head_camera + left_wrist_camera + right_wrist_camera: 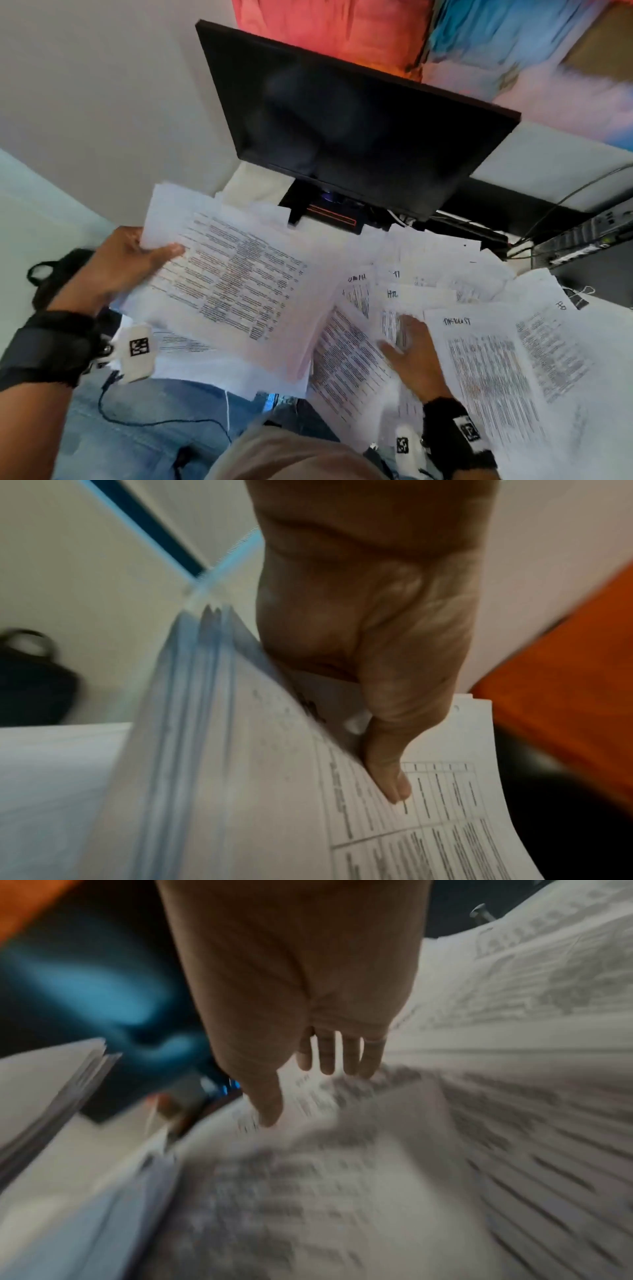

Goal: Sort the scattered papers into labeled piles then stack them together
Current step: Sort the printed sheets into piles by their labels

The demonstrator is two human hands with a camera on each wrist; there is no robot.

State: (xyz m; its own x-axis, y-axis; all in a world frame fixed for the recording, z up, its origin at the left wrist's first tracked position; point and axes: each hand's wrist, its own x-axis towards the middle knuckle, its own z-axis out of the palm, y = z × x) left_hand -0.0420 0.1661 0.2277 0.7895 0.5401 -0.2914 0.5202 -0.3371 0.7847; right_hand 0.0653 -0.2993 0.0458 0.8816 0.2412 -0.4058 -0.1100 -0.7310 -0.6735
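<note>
My left hand (137, 255) holds a thick sheaf of printed sheets (236, 274) lifted over the left of the desk, thumb on top and fingers beneath. In the left wrist view the thumb (390, 772) presses on the sheaf (240, 791), whose stacked edges fan out. My right hand (407, 353) lies flat with straight fingers on the scattered papers (349, 363) in the middle of the desk. In the blurred right wrist view the hand (308, 1074) has its fingers (342, 1056) spread over the papers (342, 1177). Several sheets carry handwritten labels (457, 321) at their tops.
A dark monitor (342, 130) on its stand (325, 212) rises behind the papers. Cables and a black device (582, 240) sit at the back right. A black bag (58, 274) lies on the floor to the left. More printed sheets (513, 359) overlap at the right.
</note>
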